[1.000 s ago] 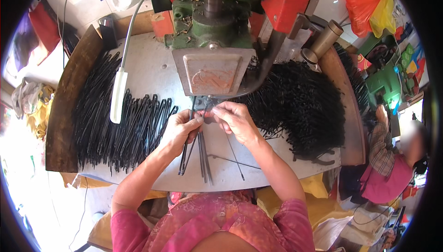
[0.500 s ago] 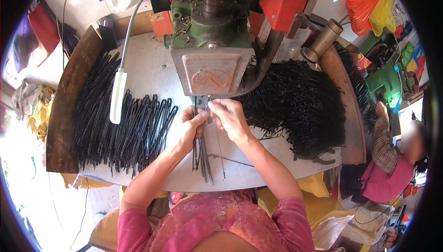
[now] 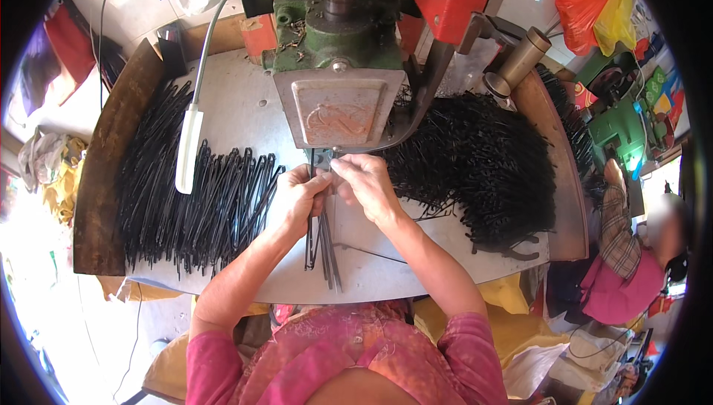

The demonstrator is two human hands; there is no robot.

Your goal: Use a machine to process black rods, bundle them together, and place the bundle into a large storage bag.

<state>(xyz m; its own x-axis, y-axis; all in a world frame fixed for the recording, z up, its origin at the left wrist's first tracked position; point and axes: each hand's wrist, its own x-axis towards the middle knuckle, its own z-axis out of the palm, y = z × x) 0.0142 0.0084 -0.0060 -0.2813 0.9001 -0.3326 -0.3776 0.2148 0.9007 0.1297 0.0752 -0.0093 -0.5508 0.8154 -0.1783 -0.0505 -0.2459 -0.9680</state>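
Under the head of a green press (image 3: 345,104), my two hands nearly meet. My left hand (image 3: 298,196) is closed around several thin black strips (image 3: 327,256), whose lower ends hang below it over the metal table. One dark strip also runs up from that hand to the press. Fingertips pinched together, my right hand (image 3: 364,182) is right beside the left one, just below the press's lower edge. What lies in its pinch is too small to make out.
To the left lie rows of looped black strips (image 3: 230,212); at right is a big heap of black strips (image 3: 497,175). A white lamp (image 3: 189,151) hangs over the left rows. The table (image 3: 275,279) has curved side walls. Another person (image 3: 620,286) sits at far right beside a green machine (image 3: 620,134).
A thin strip that hung below my right hand no longer shows there. Both hands stay close together under the press. The whole view has shifted slightly.
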